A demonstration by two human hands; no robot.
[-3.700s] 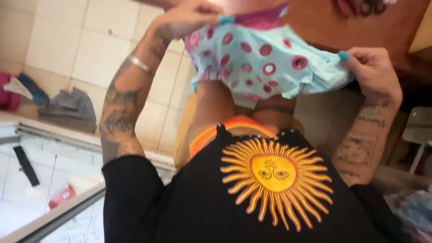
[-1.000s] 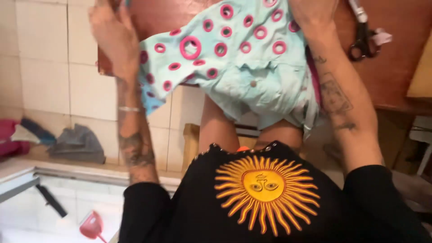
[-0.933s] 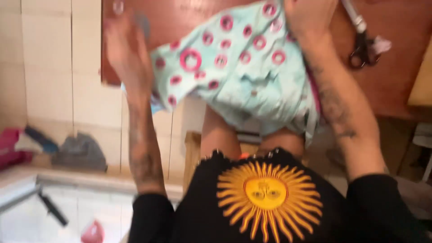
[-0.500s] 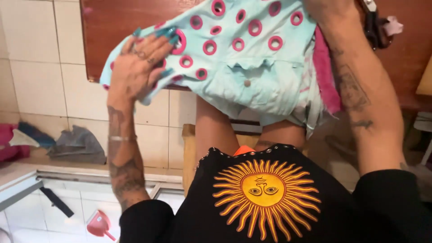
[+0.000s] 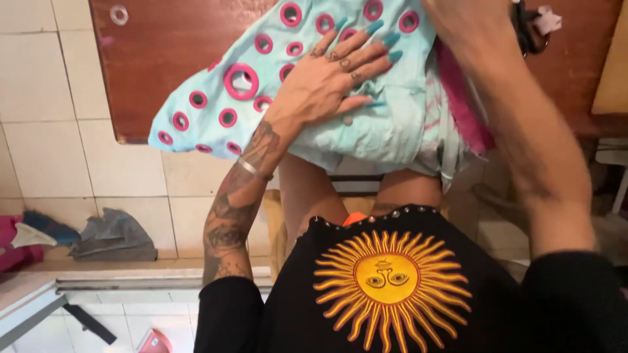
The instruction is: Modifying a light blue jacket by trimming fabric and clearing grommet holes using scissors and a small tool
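Left hand (image 5: 330, 82) pressed flat, fingers (image 5: 366, 49) spread apart, on pale-blue pink-ringed garment (image 5: 275, 98) lying across brown wooden table (image 5: 163, 59), long axis left-to-right; right hand (image 5: 468, 19) at right end, finger state hidden.

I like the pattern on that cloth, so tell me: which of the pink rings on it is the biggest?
The biggest pink ring sits on the pale blue cloth just left of the left hand. It is wider and thicker than the small rings around it.
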